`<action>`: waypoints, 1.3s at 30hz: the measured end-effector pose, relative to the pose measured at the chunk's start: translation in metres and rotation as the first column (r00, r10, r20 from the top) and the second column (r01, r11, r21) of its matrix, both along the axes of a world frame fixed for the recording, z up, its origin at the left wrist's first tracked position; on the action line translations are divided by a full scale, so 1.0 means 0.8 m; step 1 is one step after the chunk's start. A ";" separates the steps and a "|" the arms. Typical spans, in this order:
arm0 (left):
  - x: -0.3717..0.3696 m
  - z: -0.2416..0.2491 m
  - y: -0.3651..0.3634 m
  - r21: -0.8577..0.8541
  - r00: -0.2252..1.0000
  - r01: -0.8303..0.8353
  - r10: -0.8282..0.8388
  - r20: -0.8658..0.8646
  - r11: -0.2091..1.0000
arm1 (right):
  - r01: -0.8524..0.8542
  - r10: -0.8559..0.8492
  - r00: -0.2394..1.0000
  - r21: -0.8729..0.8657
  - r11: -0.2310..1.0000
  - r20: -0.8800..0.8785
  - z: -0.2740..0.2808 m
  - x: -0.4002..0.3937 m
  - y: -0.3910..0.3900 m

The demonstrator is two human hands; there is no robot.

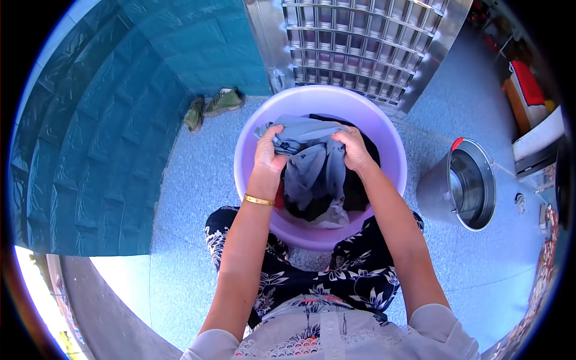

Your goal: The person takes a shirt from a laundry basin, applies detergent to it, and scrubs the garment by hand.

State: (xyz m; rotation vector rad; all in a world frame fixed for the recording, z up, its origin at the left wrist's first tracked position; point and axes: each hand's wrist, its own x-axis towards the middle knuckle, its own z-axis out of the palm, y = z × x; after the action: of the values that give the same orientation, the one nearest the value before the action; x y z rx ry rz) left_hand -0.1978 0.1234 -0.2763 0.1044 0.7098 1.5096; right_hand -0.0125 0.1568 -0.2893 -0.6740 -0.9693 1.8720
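Both my hands hold up a grey-blue garment [313, 165] over a purple basin [255, 120]. My left hand [270, 150], below a gold bracelet [258, 200] on the wrist, grips its left end. The right end is pinched in my right hand [353, 147]. Between them the cloth sags in folds toward the basin. Beneath it lie dark clothes [358, 191], a bit of red fabric at the left, and a pale piece of cloth [333, 216] near the front. The exact kind of garment cannot be made out.
A metal bucket [429, 189] stands to the right of the basin. Green shoes [223, 101] rest by the teal wall [102, 150] at left. Behind the basin is a metal barred door [360, 45]. My knees flank the basin's front.
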 end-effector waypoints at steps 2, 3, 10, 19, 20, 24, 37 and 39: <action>0.011 -0.015 0.001 0.015 1.000 0.011 -0.012 0.021 1.000 | 0.077 -0.081 0.994 -0.054 0.996 -0.077 -0.019 -0.007 0.004; 0.018 -0.017 0.000 -0.001 0.999 -0.016 0.016 0.042 1.000 | 0.138 -0.169 0.975 -0.210 0.968 -0.142 -0.019 -0.016 0.001; 0.017 -0.048 0.004 -0.117 0.996 -0.080 0.083 0.016 0.990 | 0.190 -0.296 0.940 0.456 0.869 0.172 0.030 -0.046 -0.034; 0.089 -0.031 -0.033 -0.177 0.986 0.165 -0.158 0.057 0.970 | 0.059 -0.733 0.566 0.868 0.494 0.378 0.007 -0.056 -0.034; 0.092 -0.033 -0.034 -0.110 0.980 0.195 -0.197 -0.006 0.975 | 0.057 -0.726 0.523 0.831 0.554 0.448 0.008 -0.047 -0.027; 0.037 -0.106 -0.010 0.403 0.943 0.315 -0.332 -0.030 0.859 | -0.094 -0.772 0.488 0.904 0.418 0.408 -0.006 -0.079 -0.073; 0.043 -0.092 -0.009 0.060 0.946 0.308 -0.299 -0.126 0.949 | -0.017 -0.750 0.524 0.885 0.465 0.404 -0.010 -0.085 -0.097; 0.058 -0.105 -0.017 0.300 0.950 0.159 -0.228 0.213 0.941 | -0.074 -0.718 0.582 0.904 0.421 0.382 0.003 -0.088 -0.108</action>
State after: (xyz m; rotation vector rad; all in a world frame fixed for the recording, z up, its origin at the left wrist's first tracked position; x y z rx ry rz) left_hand -0.1517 0.1097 -0.3605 0.1931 0.2755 1.3933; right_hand -0.0825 0.0704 -0.2872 -0.9070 -1.9173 0.3935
